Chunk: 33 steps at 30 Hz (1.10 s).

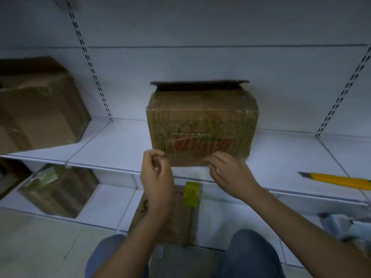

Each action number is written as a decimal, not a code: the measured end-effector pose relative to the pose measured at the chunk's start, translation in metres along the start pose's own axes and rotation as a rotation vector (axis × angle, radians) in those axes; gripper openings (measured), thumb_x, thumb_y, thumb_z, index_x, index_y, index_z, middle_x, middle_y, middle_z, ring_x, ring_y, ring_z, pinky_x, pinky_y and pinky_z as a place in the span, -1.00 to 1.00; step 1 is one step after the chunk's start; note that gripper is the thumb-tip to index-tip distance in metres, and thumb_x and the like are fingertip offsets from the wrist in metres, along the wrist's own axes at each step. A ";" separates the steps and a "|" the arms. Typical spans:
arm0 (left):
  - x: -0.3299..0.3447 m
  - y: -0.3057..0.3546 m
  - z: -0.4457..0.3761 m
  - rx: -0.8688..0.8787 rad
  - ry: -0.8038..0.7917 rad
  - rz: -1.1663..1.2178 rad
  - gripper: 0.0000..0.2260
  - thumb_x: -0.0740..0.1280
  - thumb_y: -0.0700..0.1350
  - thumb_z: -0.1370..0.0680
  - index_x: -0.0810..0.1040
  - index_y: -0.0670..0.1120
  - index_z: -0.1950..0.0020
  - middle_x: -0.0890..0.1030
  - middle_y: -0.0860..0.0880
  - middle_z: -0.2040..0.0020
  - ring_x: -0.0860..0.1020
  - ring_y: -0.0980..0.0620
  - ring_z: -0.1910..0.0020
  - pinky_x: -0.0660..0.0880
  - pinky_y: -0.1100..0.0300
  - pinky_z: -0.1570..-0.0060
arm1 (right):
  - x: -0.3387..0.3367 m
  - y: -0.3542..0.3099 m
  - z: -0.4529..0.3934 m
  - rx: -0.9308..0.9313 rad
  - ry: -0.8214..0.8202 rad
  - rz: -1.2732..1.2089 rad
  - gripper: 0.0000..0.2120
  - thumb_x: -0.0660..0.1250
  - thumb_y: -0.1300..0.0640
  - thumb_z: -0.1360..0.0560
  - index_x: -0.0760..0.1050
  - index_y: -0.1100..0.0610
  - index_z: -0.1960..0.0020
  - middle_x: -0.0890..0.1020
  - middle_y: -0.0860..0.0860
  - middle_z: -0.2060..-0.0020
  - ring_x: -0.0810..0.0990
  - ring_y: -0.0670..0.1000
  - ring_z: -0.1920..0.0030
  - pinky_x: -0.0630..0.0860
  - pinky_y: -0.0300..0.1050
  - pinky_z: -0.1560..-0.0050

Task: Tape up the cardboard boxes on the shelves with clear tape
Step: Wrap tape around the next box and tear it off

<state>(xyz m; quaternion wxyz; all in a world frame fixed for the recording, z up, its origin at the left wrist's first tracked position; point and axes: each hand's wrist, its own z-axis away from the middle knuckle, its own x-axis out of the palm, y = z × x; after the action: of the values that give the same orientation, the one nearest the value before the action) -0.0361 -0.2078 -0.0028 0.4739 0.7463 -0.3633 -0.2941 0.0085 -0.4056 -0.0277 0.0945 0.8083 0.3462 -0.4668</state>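
Note:
A cardboard box wrapped in clear tape stands on the white middle shelf, with its top flap open at the back. My left hand is at the box's lower left corner, thumb and fingers pinched together as if on a strip of clear tape that is barely visible. My right hand lies with straight fingers against the bottom front edge of the box. A tape roll with a yellow-green core sits below on another cardboard box on the lower shelf.
A yellow utility knife lies on the middle shelf to the right. A large brown box stands at the far left of that shelf, and a taped box sits below it. My knees are at the bottom.

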 end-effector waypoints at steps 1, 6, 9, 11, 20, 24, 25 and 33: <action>0.001 -0.023 0.013 -0.297 -0.031 0.045 -0.91 0.27 -0.26 -0.60 0.47 -0.15 -0.09 0.49 -0.02 0.18 0.45 0.21 0.26 0.38 0.16 0.19 | 0.013 0.006 0.003 0.034 -0.085 -0.019 -0.68 0.08 0.06 -0.64 0.56 0.08 -0.21 0.60 -0.02 -0.05 0.56 0.01 -0.02 0.53 -0.11 0.13; 0.025 -0.072 0.018 -0.710 -0.387 -0.058 -0.29 0.47 -0.14 -0.54 0.14 -0.13 -0.56 0.56 -0.15 -0.13 0.56 -0.01 0.07 0.55 0.31 0.16 | 0.045 0.023 0.002 0.121 -0.166 -0.095 -0.73 0.17 0.12 -0.65 0.54 0.08 -0.29 0.54 -0.05 -0.07 0.40 -0.07 -0.04 0.43 -0.14 -0.02; 0.035 -0.072 0.007 -0.716 -0.644 -0.091 -0.16 0.50 0.07 -0.49 0.07 -0.04 -0.59 0.50 -0.18 -0.33 0.57 -0.11 -0.12 0.57 0.10 -0.08 | 0.045 0.026 0.001 0.172 -0.168 -0.167 -0.73 0.21 0.14 -0.63 0.55 0.08 -0.28 0.52 -0.07 -0.07 0.35 -0.14 -0.04 0.34 -0.22 -0.03; 0.032 -0.079 0.005 -0.781 -0.733 -0.070 -0.08 0.54 0.28 -0.26 0.28 0.00 -0.52 0.54 -0.16 -0.32 0.59 -0.15 -0.17 0.56 -0.11 -0.21 | 0.046 0.027 0.002 0.151 -0.166 -0.154 -0.74 0.24 0.17 -0.60 0.57 0.10 -0.25 0.53 -0.04 -0.06 0.39 -0.09 -0.04 0.38 -0.19 -0.02; 0.011 -0.059 -0.039 -1.353 -0.757 0.334 -0.79 0.29 -0.10 -0.65 0.52 -0.19 0.13 0.49 -0.05 0.48 0.44 0.12 0.59 0.44 0.31 0.59 | 0.044 0.026 0.003 0.150 -0.186 -0.116 -0.73 0.24 0.19 -0.60 0.57 0.12 -0.26 0.53 -0.01 -0.08 0.36 -0.09 -0.04 0.31 -0.23 -0.02; 0.009 -0.059 -0.038 -1.460 -0.762 0.439 -0.79 0.36 -0.12 -0.55 0.50 -0.16 0.26 0.48 -0.01 0.50 0.43 0.13 0.61 0.42 0.35 0.58 | 0.044 0.026 0.003 0.175 -0.175 -0.153 -0.74 0.24 0.22 -0.60 0.59 0.12 -0.24 0.54 -0.01 -0.06 0.39 -0.06 -0.05 0.41 -0.15 -0.04; 0.008 -0.060 -0.037 -1.485 -0.770 0.481 -0.81 0.39 -0.14 -0.49 0.49 -0.15 0.29 0.47 0.00 0.50 0.42 0.14 0.61 0.42 0.36 0.58 | 0.043 0.027 0.003 0.178 -0.174 -0.156 -0.74 0.24 0.22 -0.59 0.59 0.12 -0.23 0.54 -0.01 -0.06 0.40 -0.05 -0.05 0.42 -0.14 -0.04; -0.004 -0.066 -0.042 -1.526 -0.887 0.702 -0.72 0.56 -0.28 -0.34 0.45 -0.15 0.37 0.47 0.01 0.50 0.43 0.12 0.60 0.32 0.44 0.47 | 0.043 0.026 0.003 0.205 -0.190 -0.173 -0.76 0.27 0.21 -0.59 0.60 0.13 -0.21 0.55 -0.01 -0.05 0.40 -0.06 -0.05 0.42 -0.14 -0.06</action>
<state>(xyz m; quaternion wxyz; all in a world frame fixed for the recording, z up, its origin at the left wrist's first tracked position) 0.0118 -0.1647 -0.0478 0.7139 -0.0962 -0.4235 -0.5493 0.0373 -0.4060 -0.0686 0.0033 0.7331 0.3546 -0.5804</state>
